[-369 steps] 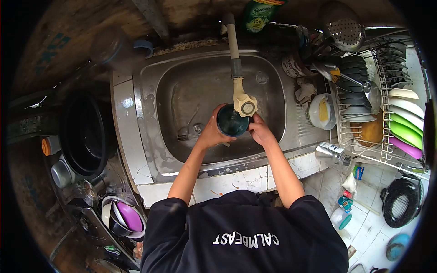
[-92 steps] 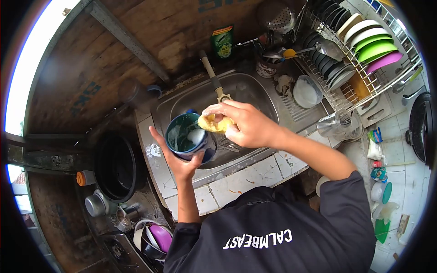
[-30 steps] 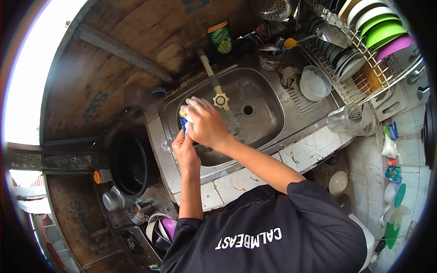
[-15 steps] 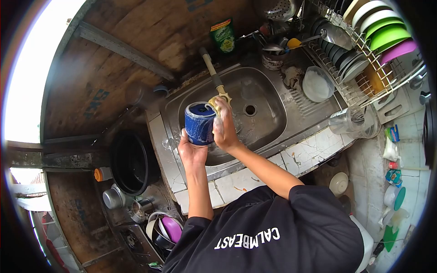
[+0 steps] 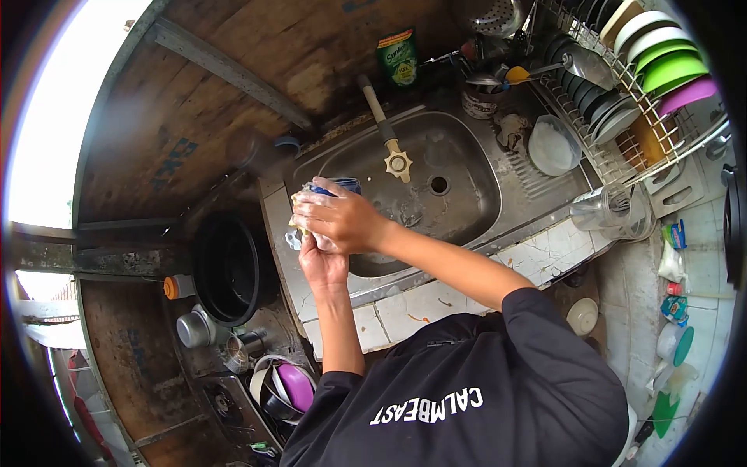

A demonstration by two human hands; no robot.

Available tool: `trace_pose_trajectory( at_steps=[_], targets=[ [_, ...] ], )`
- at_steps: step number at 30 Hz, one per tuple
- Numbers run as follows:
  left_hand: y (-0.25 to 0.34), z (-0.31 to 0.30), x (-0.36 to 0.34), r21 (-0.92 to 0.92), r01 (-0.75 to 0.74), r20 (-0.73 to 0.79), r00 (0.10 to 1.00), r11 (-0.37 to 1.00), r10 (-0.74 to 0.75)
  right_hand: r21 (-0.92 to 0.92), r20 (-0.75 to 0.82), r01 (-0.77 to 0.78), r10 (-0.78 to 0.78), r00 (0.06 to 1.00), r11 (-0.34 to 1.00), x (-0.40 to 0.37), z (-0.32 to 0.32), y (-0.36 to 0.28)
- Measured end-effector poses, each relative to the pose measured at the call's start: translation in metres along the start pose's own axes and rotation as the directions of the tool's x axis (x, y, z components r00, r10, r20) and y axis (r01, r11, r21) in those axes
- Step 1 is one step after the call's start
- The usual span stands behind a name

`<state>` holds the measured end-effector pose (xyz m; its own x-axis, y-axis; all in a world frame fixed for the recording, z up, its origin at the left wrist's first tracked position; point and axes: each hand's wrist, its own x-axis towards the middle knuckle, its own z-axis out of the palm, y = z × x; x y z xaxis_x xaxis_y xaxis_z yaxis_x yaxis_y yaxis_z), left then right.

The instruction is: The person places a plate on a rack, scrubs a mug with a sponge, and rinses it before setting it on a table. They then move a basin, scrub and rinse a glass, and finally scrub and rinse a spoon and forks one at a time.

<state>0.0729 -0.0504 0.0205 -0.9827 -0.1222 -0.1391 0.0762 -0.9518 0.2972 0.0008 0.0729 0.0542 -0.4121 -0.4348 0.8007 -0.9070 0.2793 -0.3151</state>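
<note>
A soapy blue cup (image 5: 348,184) is held over the left side of the steel sink (image 5: 486,167), mostly hidden behind my fingers. My left hand (image 5: 323,268) supports it from below, its fingers largely covered. Wrapped across the cup's near side, my right hand (image 5: 342,222) presses a yellowish, foamy sponge (image 5: 299,210) against its left side. Suds cover the right fingers. To the right of the hands, a beige tap (image 5: 398,161) reaches over the basin.
A green detergent pouch (image 5: 399,62) stands behind the sink. On the drainboard sits a translucent bowl (image 5: 554,145), beside a dish rack (image 5: 615,159) with plates and bowls. A large black basin (image 5: 226,268) is at the left, above stacked pots (image 5: 294,385).
My right hand has moved with the sponge from the cup's right side across to its left, now covering most of the cup. The view has shifted slightly.
</note>
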Motion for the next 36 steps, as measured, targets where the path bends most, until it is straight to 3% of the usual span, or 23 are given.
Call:
trace_pose_trajectory(
  at_steps=[2,3,4,6,7,8,9,10,12,14,16,17,18,20,23,25,27,28,30,32,34,36],
  targets=[
    [-0.001,-0.002,-0.001,-0.089,-0.001,0.028,1.000,0.996,0.003,0.061,0.108,0.093,-0.100,0.989,0.994,0.001,0.003,0.007],
    [0.001,-0.003,-0.001,-0.185,-0.006,0.094,0.995,0.983,0.024,0.111,0.078,0.112,-0.121,0.990,0.987,-0.006,-0.004,0.004],
    [0.010,-0.003,0.000,-0.359,0.134,0.175,0.982,0.924,-0.075,0.107,0.083,0.113,-0.122,0.989,0.988,-0.020,-0.006,0.006],
    [0.018,0.009,-0.003,-0.060,-0.031,-0.014,0.999,0.998,0.030,0.152,-0.002,0.105,-0.106,0.994,0.983,-0.052,0.002,0.014],
    [0.018,0.014,-0.002,-0.105,-0.118,-0.028,0.993,0.987,0.116,0.243,0.001,-0.084,0.086,0.996,0.966,-0.055,0.002,0.010],
    [0.017,0.020,-0.004,-0.073,-0.112,-0.003,0.994,0.991,0.112,0.249,0.005,-0.091,0.092,0.996,0.964,-0.052,0.010,0.003],
    [0.016,0.014,-0.003,-0.100,-0.075,0.037,0.996,0.992,0.079,0.449,-0.170,-0.280,0.389,0.906,0.848,-0.031,0.011,-0.009],
    [0.015,0.012,-0.004,-0.126,-0.040,0.079,0.996,0.991,0.050,0.655,-0.260,-0.376,0.664,0.701,0.655,-0.018,0.010,-0.016],
    [0.007,0.017,-0.014,-0.071,-0.033,-0.078,0.997,0.997,0.028,0.832,-0.058,-0.405,0.786,0.615,0.378,0.002,0.003,0.004],
    [0.003,0.014,-0.023,-0.050,-0.045,-0.039,0.998,0.998,0.043,0.913,0.226,-0.390,0.649,0.727,0.119,0.018,-0.009,0.026],
    [0.010,0.013,-0.026,0.011,-0.053,-0.070,0.996,0.999,0.054,0.681,0.370,-0.533,0.392,0.842,0.502,0.036,-0.036,0.027],
    [0.011,0.013,-0.027,0.006,-0.060,-0.074,0.995,0.998,0.060,0.598,0.375,-0.497,0.327,0.867,0.629,0.041,-0.039,0.025],
    [0.013,0.015,-0.027,0.067,-0.096,-0.092,0.991,0.993,0.102,0.600,0.382,-0.497,0.321,0.867,0.627,0.037,-0.038,0.019],
    [0.020,0.012,-0.023,0.179,-0.146,-0.080,0.984,0.973,0.162,0.493,0.111,-0.277,0.257,0.960,0.825,0.022,-0.034,0.000],
    [0.023,0.009,-0.024,0.197,-0.190,-0.099,0.972,0.962,0.212,0.453,0.125,-0.253,0.221,0.967,0.855,-0.004,-0.038,-0.021],
    [0.019,0.015,-0.025,0.262,-0.142,-0.080,0.983,0.954,0.168,0.442,0.102,-0.231,0.208,0.973,0.867,0.000,-0.041,-0.018],
    [0.013,0.016,-0.027,0.276,-0.132,-0.108,0.980,0.952,0.167,0.381,0.032,-0.272,0.281,0.959,0.884,0.003,-0.039,-0.008],
    [0.013,0.018,-0.029,0.297,-0.121,-0.124,0.979,0.947,0.164,0.495,0.065,-0.378,0.401,0.914,0.782,0.001,-0.038,-0.004],
    [0.011,0.020,-0.026,0.266,-0.116,-0.119,0.981,0.957,0.152,0.379,-0.028,-0.423,0.467,0.884,0.823,-0.007,-0.037,-0.025],
    [0.011,0.012,-0.021,0.174,-0.105,-0.072,0.990,0.979,0.119,0.254,-0.014,-0.248,0.260,0.965,0.935,-0.022,-0.040,-0.044],
    [0.014,0.011,-0.018,0.199,-0.078,-0.094,0.991,0.977,0.099,0.227,0.008,-0.252,0.257,0.966,0.941,-0.017,-0.033,-0.042],
    [0.021,-0.006,-0.018,0.244,-0.079,-0.003,0.997,0.966,0.083,0.253,-0.015,-0.243,0.255,0.967,0.936,0.002,-0.035,-0.019]
  ],
)
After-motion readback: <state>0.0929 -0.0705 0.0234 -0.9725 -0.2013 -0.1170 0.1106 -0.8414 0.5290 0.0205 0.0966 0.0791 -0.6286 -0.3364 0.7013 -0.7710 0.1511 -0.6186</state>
